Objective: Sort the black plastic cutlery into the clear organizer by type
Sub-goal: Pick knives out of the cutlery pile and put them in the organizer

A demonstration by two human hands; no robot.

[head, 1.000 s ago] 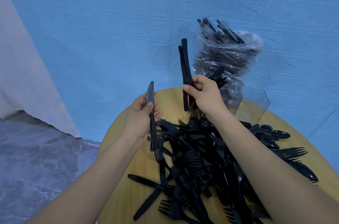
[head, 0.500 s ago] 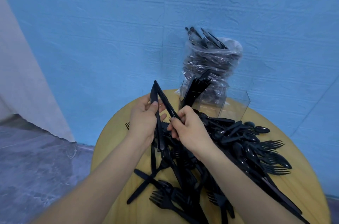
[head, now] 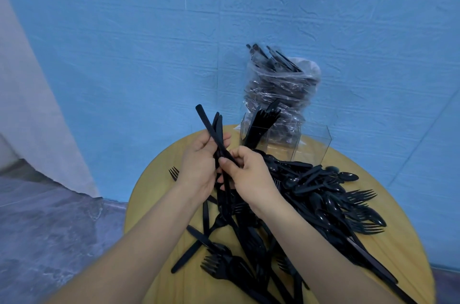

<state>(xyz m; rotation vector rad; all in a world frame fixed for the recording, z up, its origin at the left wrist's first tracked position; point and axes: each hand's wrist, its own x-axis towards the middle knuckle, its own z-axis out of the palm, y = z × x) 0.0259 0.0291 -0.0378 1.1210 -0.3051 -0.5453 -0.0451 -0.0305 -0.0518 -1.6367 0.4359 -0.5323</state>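
While both hands (head: 199, 169) grip knives (head: 216, 134) | pile (head: 311, 194) possibly hides organizer (head: 311, 147) base.

A round, light-wood table (head: 159, 186) carries a loose heap of black plastic forks, spoons and knives (head: 311, 194) spread across its middle and right. At its far edge stands a clear plastic organizer (head: 313, 147), with a crinkled clear bag of black cutlery (head: 281, 89) just behind it.

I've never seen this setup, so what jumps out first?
Both hands meet above the round wooden table: the left hand and right hand together grip a few black knives. Right of them sprawls a pile of black cutlery, and behind stands the clear organizer holding forks.
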